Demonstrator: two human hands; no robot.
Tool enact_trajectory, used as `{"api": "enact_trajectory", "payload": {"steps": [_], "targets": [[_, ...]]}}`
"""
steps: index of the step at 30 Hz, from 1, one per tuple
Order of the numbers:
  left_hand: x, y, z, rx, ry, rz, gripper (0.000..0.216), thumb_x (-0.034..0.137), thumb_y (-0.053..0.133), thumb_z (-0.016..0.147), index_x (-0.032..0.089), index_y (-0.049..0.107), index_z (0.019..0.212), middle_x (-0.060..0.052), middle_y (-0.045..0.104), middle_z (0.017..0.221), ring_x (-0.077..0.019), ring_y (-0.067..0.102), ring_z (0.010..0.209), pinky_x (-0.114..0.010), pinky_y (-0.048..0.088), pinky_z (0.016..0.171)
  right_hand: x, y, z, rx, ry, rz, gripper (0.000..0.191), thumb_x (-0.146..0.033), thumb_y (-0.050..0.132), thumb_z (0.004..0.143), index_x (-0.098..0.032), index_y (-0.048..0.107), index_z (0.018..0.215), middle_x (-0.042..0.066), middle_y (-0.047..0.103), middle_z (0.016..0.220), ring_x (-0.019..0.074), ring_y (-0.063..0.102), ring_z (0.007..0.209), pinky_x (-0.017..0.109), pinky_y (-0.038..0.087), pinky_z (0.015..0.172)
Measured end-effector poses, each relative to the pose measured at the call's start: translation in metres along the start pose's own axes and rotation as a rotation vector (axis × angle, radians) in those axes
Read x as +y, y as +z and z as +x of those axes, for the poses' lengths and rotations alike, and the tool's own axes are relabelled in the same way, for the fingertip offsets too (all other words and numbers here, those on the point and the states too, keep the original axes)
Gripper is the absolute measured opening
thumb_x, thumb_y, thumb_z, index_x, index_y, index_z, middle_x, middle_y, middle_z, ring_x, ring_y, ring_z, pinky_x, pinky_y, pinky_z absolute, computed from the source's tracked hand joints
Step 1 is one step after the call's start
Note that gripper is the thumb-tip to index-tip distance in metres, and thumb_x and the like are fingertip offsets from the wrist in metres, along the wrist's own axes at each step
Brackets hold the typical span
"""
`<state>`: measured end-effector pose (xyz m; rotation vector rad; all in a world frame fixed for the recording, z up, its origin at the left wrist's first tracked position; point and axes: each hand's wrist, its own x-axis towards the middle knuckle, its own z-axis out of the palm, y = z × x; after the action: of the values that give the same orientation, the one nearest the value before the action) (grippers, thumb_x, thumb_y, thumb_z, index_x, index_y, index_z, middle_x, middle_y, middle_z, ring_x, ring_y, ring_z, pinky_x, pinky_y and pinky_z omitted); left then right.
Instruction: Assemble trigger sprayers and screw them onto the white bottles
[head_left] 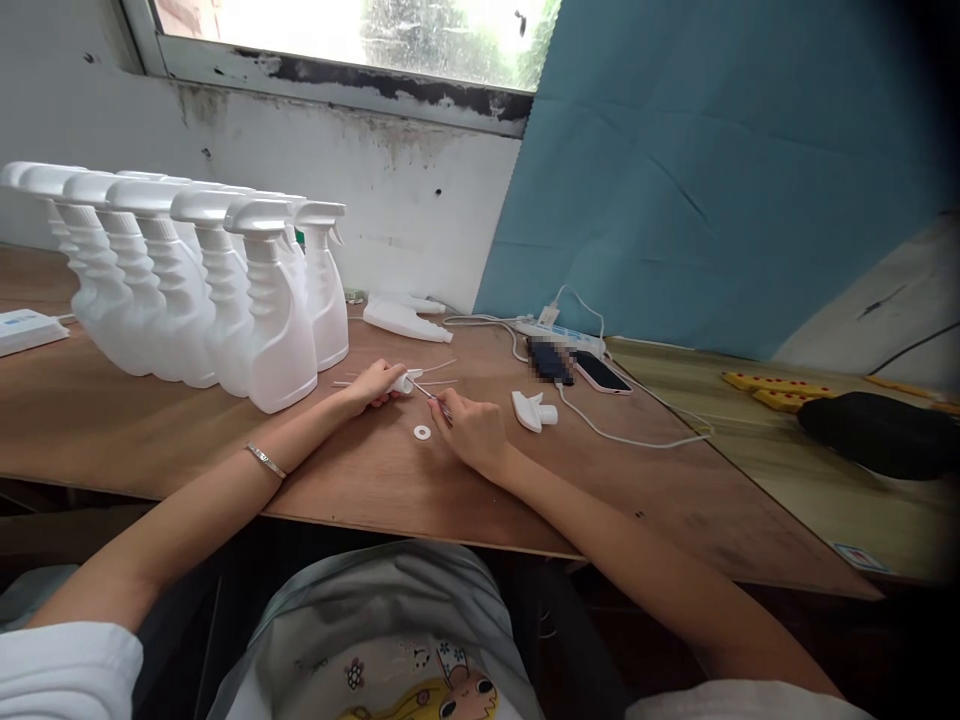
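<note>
My left hand (373,384) is closed around a white spray trigger head (406,381) that rests low over the wooden table (150,430). My right hand (471,432) pinches a thin clear dip tube (431,395) whose end meets the trigger head. A small white ring washer (422,433) lies on the table between my hands. Another white trigger head (534,411) lies just right of my right hand. A few loose thin tubes (442,368) lie beyond my hands.
Several white spray bottles (225,290) with trigger heads stand in rows at the left. An empty white bottle (405,322) lies on its side near the wall. A power strip (559,332), two phones (577,367) and white cables sit at the right. A black object (877,430) lies far right.
</note>
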<state>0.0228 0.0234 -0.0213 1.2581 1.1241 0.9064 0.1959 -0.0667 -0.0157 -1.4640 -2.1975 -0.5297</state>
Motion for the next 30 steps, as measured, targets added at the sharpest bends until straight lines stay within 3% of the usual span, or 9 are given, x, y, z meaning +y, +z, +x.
{"api": "enact_trajectory", "payload": {"steps": [4, 10, 14, 19, 23, 30], "targets": [[0.000, 0.002, 0.000, -0.043, 0.037, -0.073, 0.020, 0.030, 0.057, 0.073, 0.017, 0.045, 0.063, 0.003, 0.043, 0.038, -0.0047, 0.027, 0.027, -0.018, 0.007, 0.031, -0.009, 0.002, -0.001, -0.019, -0.050, -0.041, 0.038, -0.033, 0.027, 0.092, -0.015, 0.058, 0.078, 0.007, 0.066, 0.068, 0.0156, 0.061, 0.058, 0.027, 0.017, 0.047], [0.003, 0.006, -0.004, 0.020, 0.085, 0.166, 0.029, 0.035, 0.048, 0.077, 0.015, 0.046, 0.057, -0.001, 0.046, 0.045, -0.0040, 0.028, 0.029, -0.017, 0.014, 0.029, -0.007, -0.005, 0.003, -0.081, 0.094, 0.002, 0.031, -0.036, 0.034, 0.089, -0.016, 0.058, 0.083, 0.006, 0.067, 0.069, 0.0185, 0.062, 0.060, 0.026, 0.021, 0.048], [0.003, 0.007, -0.005, 0.019, 0.065, 0.210, 0.025, 0.037, 0.046, 0.078, 0.016, 0.043, 0.064, 0.002, 0.044, 0.046, -0.0038, 0.028, 0.030, -0.017, 0.016, 0.030, -0.007, -0.011, 0.005, -0.105, 0.200, 0.099, 0.025, -0.036, 0.040, 0.087, -0.019, 0.058, 0.085, 0.004, 0.067, 0.070, 0.0189, 0.062, 0.062, 0.025, 0.025, 0.051], [0.002, 0.009, -0.007, 0.175, 0.031, 0.292, 0.024, 0.037, 0.047, 0.079, 0.017, 0.036, 0.087, 0.004, 0.049, 0.052, -0.0051, 0.033, 0.034, -0.016, 0.021, 0.033, -0.010, -0.009, 0.006, -0.123, 0.258, 0.125, 0.025, -0.035, 0.043, 0.085, -0.017, 0.060, 0.085, 0.007, 0.066, 0.068, 0.0188, 0.059, 0.060, 0.025, 0.026, 0.052], [0.004, 0.010, -0.009, 0.165, 0.005, 0.269, 0.026, 0.040, 0.045, 0.080, 0.017, 0.035, 0.088, 0.005, 0.048, 0.052, -0.0044, 0.031, 0.033, -0.016, 0.019, 0.034, -0.001, -0.003, 0.012, -0.085, 0.306, 0.456, 0.025, -0.035, 0.047, 0.082, -0.016, 0.062, 0.076, 0.004, 0.064, 0.067, 0.0140, 0.054, 0.059, 0.024, 0.030, 0.055], [0.015, 0.010, -0.013, 0.068, -0.065, 0.085, 0.028, 0.043, 0.046, 0.081, 0.017, 0.036, 0.083, 0.007, 0.043, 0.049, -0.0016, 0.024, 0.030, -0.014, 0.012, 0.033, 0.011, 0.009, 0.019, -0.084, 0.591, 0.998, 0.034, -0.046, 0.055, 0.070, -0.014, 0.064, 0.067, 0.000, 0.056, 0.057, 0.0092, 0.043, 0.053, 0.023, 0.030, 0.053]]}}
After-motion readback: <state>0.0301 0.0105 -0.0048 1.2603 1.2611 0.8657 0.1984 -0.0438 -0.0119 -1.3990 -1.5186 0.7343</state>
